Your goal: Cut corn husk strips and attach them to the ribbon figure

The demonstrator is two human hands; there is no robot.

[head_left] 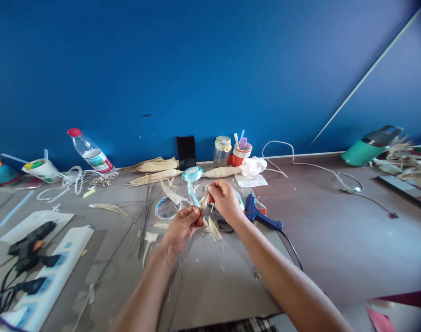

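Observation:
Between my two hands is a small pale strip of dried husk (205,199), held upright over the table. My left hand (185,225) pinches its lower end, thumb against fingers. Higher up and to the right, my right hand (226,199) grips the strip's upper part with closed fingertips. Just behind them lie a roll of light-blue ribbon (192,174) and a roll of clear tape (161,215). Husk scraps (214,228) are scattered below the hands. A blue glue gun (262,215) rests right of my right wrist.
Thin dark wires (141,230) lie to the left, beyond them a white power strip (55,276) and a black glue gun (32,242). Along the blue wall stand a water bottle (93,154), a phone (186,153), a jar (222,152), a red cup (241,157) and a green bottle (364,150).

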